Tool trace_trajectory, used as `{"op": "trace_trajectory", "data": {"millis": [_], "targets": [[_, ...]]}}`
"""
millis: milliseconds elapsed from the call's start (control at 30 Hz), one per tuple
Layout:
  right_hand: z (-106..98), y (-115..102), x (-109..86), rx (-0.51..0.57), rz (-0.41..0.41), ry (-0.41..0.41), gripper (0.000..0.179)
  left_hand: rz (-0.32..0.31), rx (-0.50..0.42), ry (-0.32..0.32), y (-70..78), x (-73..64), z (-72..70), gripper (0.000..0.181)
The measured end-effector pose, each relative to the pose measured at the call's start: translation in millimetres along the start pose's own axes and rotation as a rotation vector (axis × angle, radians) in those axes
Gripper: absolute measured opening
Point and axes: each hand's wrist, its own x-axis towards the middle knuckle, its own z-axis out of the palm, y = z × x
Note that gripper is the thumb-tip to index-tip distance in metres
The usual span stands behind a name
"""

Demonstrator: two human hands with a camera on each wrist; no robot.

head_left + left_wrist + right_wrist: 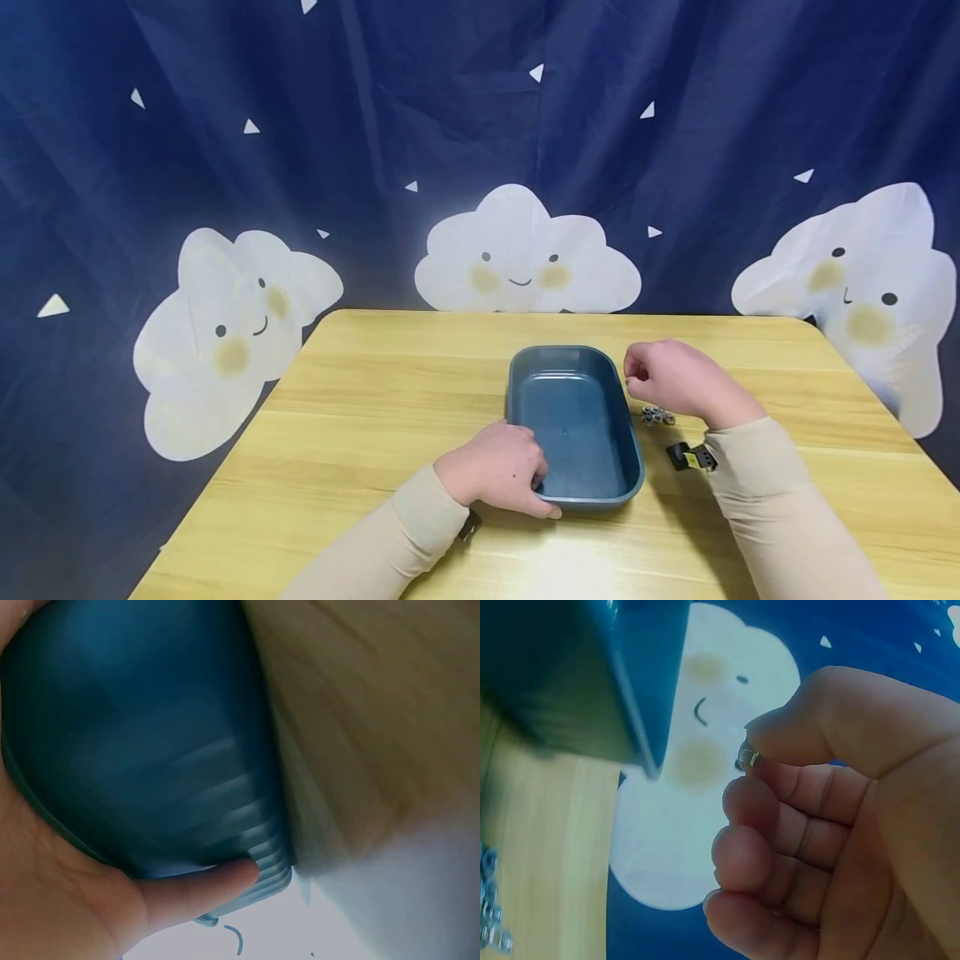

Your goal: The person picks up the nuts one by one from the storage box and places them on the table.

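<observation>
A dark blue-green plastic tray (573, 433), rectangular with rounded corners, stands on the wooden table with nothing inside it. My left hand (498, 471) grips its near left corner, fingers over the rim and thumb (202, 889) along the ribbed outer wall. Just outside the tray's right rim is my right hand (678, 379), raised above the table with fingers curled. Between thumb and index finger it pinches a tiny metal nut (748, 756), mostly covered by the fingertips. Several similar silver nuts (657, 416) lie close together beneath that hand, beside the tray.
The pale wooden table (390, 392) reaches back to a dark blue curtain (450, 108) printed with smiling clouds and white triangles. A black strap device (690, 457) sits at the right wrist, close to the nuts.
</observation>
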Motion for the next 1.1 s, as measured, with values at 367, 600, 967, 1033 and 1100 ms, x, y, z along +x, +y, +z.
{"op": "trace_trajectory", "data": {"millis": [367,600,967,1033,1100], "targets": [[-5.0,34.9,-24.5,0.018,0.066,0.014,0.007,0.008,0.007,0.004,0.5,1.7,-1.0,0.048],[-0.6,48.9,-30.7,0.034,0.115,-0.026,0.007,0.007,-0.001,0.002,-0.5,0.0,-0.4,0.047],[17.0,68.3,-36.9,0.065,0.155,-0.062,0.006,0.013,-0.005,0.004,-0.7,-0.3,0.2,0.047],[20.6,72.8,-38.6,0.08,0.166,-0.087,0.006,0.013,-0.007,0.005,-1.2,0.0,0.4,0.047],[24.8,77.1,-40.3,0.099,0.172,-0.116,0.007,0.01,-0.007,0.001,-1.3,-0.1,0.6,0.047]]}}
